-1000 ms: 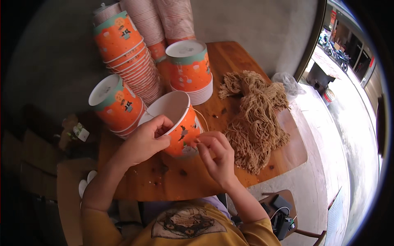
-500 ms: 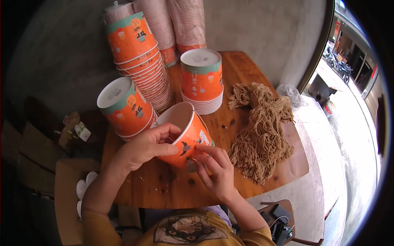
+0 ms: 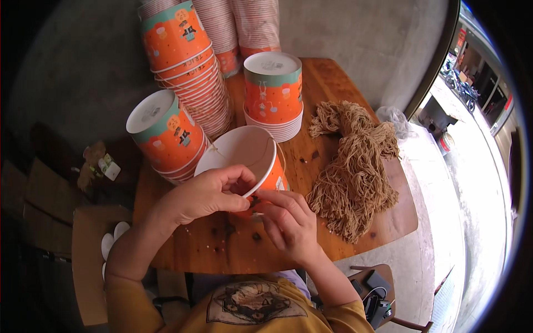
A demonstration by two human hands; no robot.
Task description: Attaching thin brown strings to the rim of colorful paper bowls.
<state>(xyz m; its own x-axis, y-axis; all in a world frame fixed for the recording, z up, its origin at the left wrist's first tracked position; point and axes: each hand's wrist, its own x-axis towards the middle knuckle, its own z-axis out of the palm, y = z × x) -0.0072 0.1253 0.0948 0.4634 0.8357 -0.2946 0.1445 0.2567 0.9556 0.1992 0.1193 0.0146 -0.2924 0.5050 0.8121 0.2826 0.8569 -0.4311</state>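
In the head view, the bucket is held just above or on the near middle of the table; whether its base touches the wood cannot be told. Its mouth is turned upward and tipped toward the left, so that much of the white inside is shown; its long axis is slanted from the base, at the lower right, to the rim, at the upper left. The near rim is grasped by the left hand, with the fingers inside and the thumb pressed outside. The outer wall is met just below the rim by the bent fingers of the right hand; whether anything is pinched there cannot be told. A thin cord is looped outside the rim at the right.

Behind the bucket, the left stack, the tall stack and the right stack are set mouth down, with printed orange walls. To the right, a heap of tan cords is spread on the table, near a clear bag.
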